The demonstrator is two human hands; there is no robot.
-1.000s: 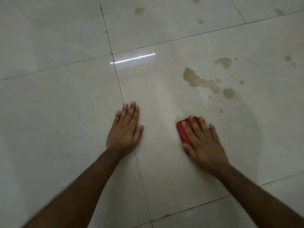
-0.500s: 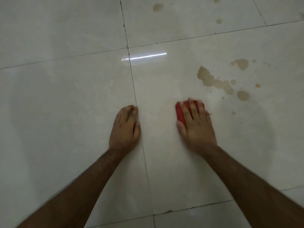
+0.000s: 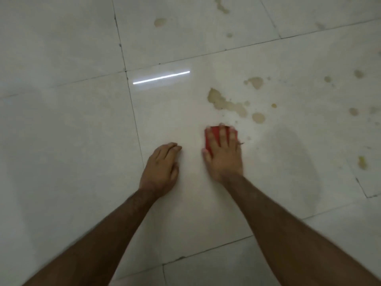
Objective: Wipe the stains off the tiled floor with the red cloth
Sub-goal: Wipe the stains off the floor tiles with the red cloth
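Note:
My right hand (image 3: 223, 153) presses flat on the folded red cloth (image 3: 214, 134), which shows at the fingertips and left of the hand on the pale tiled floor (image 3: 61, 141). Just beyond the cloth lies a long brownish stain (image 3: 225, 103), with a round spot (image 3: 258, 117) to its right and another blotch (image 3: 255, 81) farther off. My left hand (image 3: 161, 168) rests on the floor left of the cloth, its fingers curled under, holding nothing.
More brownish spots dot the tiles at the far middle (image 3: 160, 21), the upper right (image 3: 358, 73) and the right edge (image 3: 362, 162). A bright light reflection (image 3: 161, 77) streaks the tile. Dark grout lines (image 3: 132, 108) cross the floor.
My right hand has pushed the cloth forward, closer to the long stain. My left hand's fingers have curled from flat, and it has shifted right across the grout line. The view has tilted.

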